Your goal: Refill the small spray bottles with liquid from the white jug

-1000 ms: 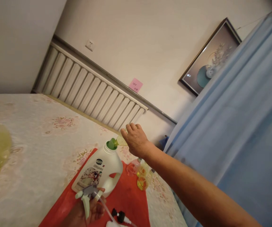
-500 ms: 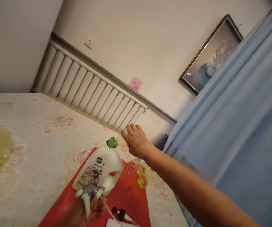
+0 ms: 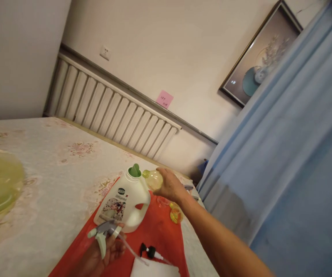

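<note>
My left hand (image 3: 108,250) is closed on a grey and pale-green trigger sprayer head (image 3: 104,231), its thin clear tube slanting down to the right. Behind it stands a white detergent jug (image 3: 125,200) with a green spout in its uncapped mouth. In my right hand (image 3: 171,185) is a clear yellowish bottle (image 3: 153,180), tilted on its side with its neck just right of the jug's mouth. Both rest above or on a red cloth (image 3: 166,238). Beside my right forearm lie a small yellow bottle (image 3: 176,212) and a pink clear item (image 3: 163,201).
A black pump head (image 3: 150,252) lies at the front of the cloth by a white object (image 3: 154,268). On the left of the flowered tablecloth stands a yellow translucent basin (image 3: 1,181). A radiator (image 3: 111,109) runs behind, and a blue curtain (image 3: 284,154) hangs at the right.
My right hand has drawn the bottle's neck out of the jug's mouth, slightly down and to the right. My left hand still holds the sprayer head. The view has shifted a little.
</note>
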Demonstrator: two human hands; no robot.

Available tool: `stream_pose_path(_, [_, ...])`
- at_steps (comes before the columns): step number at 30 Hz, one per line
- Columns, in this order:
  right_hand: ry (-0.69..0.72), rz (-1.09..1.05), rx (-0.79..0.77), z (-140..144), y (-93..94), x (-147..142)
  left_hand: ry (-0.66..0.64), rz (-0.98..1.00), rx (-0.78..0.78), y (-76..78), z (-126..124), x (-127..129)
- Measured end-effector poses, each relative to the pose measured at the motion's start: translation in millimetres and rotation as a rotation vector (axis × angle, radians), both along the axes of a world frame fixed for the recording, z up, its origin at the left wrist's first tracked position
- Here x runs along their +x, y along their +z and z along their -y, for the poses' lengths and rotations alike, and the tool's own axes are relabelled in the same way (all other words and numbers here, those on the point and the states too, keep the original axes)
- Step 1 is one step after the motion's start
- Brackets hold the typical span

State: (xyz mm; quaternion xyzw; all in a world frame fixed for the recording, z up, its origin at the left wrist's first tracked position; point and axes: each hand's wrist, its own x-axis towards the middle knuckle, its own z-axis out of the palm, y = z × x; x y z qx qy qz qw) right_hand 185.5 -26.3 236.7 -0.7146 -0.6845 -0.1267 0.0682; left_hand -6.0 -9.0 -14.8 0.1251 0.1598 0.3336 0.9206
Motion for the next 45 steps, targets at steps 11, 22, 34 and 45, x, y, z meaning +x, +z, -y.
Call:
stream_pose_path(11, [-0.026,-0.521,0.091,111.8,-81.2,23.7,0.273,-0.202,0.157,45.0,27.1,-37.4])
stream_pose_path(22, [-0.196,-0.78,0.041,178.3,-137.8,0.4,0.423,-0.227,0.274,126.4,51.4,-46.0])
stream_pose_path(34, [-0.167,-0.801,0.024,205.6,-124.9,-15.0,0.381,-0.31,0.379,137.8,74.3,-23.6])
stream_pose_path(45, [-0.101,-0.811,0.065,212.1,-125.8,-31.2,0.154,-0.632,0.724,144.2,121.3,1.4])
